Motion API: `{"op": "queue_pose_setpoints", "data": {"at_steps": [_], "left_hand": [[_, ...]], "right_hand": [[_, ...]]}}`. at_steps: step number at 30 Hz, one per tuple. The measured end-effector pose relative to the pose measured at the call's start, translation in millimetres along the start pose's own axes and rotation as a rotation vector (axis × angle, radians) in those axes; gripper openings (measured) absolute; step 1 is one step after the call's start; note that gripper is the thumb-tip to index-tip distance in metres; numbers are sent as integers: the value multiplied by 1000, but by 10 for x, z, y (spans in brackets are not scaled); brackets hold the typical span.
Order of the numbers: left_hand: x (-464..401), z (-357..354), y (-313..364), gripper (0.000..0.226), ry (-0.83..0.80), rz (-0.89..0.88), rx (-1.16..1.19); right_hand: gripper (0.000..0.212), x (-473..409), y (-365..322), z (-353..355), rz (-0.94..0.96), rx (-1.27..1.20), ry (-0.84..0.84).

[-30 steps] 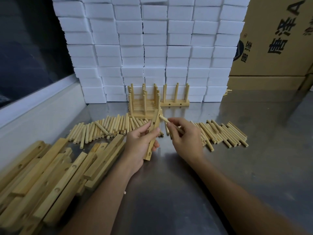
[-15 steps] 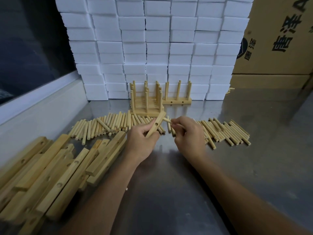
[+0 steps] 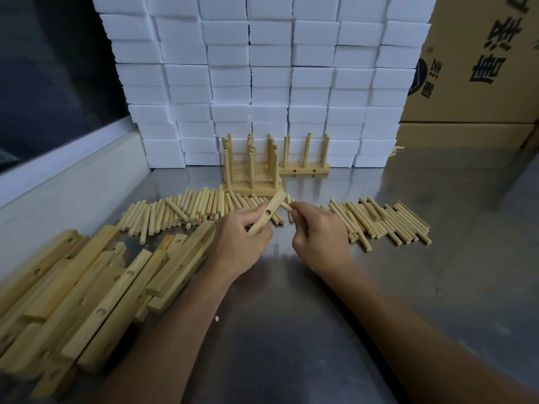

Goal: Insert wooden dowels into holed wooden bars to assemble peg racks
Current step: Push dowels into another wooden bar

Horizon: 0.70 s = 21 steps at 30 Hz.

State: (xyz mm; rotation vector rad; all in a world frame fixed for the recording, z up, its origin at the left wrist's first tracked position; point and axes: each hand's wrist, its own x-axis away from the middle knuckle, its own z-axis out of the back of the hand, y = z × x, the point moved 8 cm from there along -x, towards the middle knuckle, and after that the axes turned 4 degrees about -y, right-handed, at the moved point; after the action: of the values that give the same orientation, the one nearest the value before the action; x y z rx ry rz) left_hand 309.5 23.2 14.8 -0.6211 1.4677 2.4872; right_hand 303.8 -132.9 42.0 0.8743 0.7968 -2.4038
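White foam blocks tower behind the steel counter, finished racks standing before them. Left hand grips a holed bar above the counter, tilted; right hand pinches a dowel right at the bar's far end.

A: What are the hands doing?
B: The left hand grips a bar, tilted, a hole facing up. The right hand pinches a dowel just beside the bar's far end.
A: And the table?
B: Bars piled near left, dowels scattered across the middle, racks standing far, before white blocks.
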Motion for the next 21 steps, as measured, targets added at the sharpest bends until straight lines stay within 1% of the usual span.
{"op": "queue_pose_setpoints", "data": {"at_steps": [6, 10, 14, 17, 21], "left_hand": [[9, 9, 24, 46, -2, -26, -33], [-8, 26, -35, 43, -2, 36, -17], [-9, -20, -98, 36, -57, 139, 51], [13, -42, -146, 34, -103, 205, 116], [25, -35, -112, 36, -101, 195, 111]], "right_hand": [[19, -32, 147, -88, -112, -95, -83], [15, -40, 99, -26, -71, -175, -33], [10, -48, 74, 27, -21, -186, 31], [9, -42, 23, 30, 40, -146, 46], [11, -41, 17, -10, 38, -65, 38]]}}
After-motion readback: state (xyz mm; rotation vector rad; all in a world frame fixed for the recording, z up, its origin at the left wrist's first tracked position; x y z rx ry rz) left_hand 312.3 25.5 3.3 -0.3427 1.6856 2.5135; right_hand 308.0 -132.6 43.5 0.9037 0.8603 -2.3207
